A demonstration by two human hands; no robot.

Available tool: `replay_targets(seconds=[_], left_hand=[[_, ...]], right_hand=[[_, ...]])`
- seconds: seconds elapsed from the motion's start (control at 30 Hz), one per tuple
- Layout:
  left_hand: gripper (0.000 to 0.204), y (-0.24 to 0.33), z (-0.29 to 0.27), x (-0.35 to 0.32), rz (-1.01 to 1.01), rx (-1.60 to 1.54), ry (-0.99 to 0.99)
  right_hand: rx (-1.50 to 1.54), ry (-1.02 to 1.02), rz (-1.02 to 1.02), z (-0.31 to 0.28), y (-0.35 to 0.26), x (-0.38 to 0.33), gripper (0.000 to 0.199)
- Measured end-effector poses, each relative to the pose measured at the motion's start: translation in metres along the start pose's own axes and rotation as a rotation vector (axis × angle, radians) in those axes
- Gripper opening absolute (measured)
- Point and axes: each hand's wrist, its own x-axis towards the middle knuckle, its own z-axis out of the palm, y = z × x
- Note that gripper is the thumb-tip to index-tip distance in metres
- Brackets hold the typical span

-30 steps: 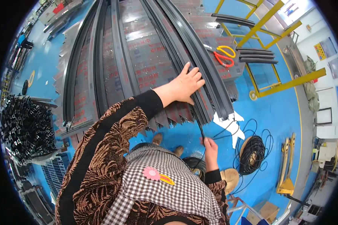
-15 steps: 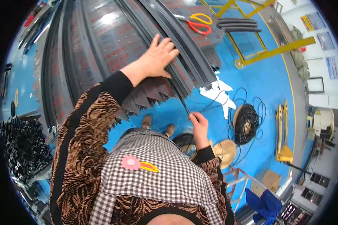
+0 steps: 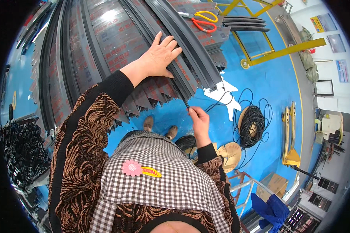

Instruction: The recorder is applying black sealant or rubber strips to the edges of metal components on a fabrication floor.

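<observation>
My left hand (image 3: 157, 58) lies flat with fingers spread across long dark grey profile strips (image 3: 179, 75), which run side by side away from me. Just past the near end of one strip, my right hand (image 3: 200, 124) pinches a thin black cord (image 3: 186, 104) between thumb and fingertips. The cord runs from the strip's end to my fingers; how it sits inside the strip is too small to tell. Scissors (image 3: 200, 20) with one yellow and one red handle rest beyond the strips, at the far right of the stack.
A coil of black cord (image 3: 252, 126) lies on the blue floor (image 3: 278, 89) to the right, with loose loops around it. Nearby are white scraps (image 3: 225, 95), a yellow metal frame (image 3: 287, 51), a yellow pallet jack (image 3: 291, 136) and a cardboard box (image 3: 274, 184). Many small black parts (image 3: 25, 151) are piled at left.
My right hand has come closer to the strip's end, and less cord shows between them. My left hand keeps about the same place on the strips. The whole view has shifted slightly.
</observation>
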Motion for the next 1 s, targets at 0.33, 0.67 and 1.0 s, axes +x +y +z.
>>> replay_targets(seconds=[0.33, 0.67, 1.0], left_hand=[[0.086, 0.0, -0.001, -0.002, -0.039, -0.077, -0.036], [0.079, -0.008, 0.003, -0.004, 0.006, -0.031, 0.067], [0.078, -0.002, 0.001, -0.007, -0.001, -0.069, 0.026]], right_hand=[[0.013, -0.03, 0.068, -0.005, 0.004, -0.004, 0.015], [-0.114, -0.03, 0.053, -0.022, -0.002, -0.006, 0.015], [-0.076, 0.053, 0.028, -0.018, 0.0, -0.01, 0.01]])
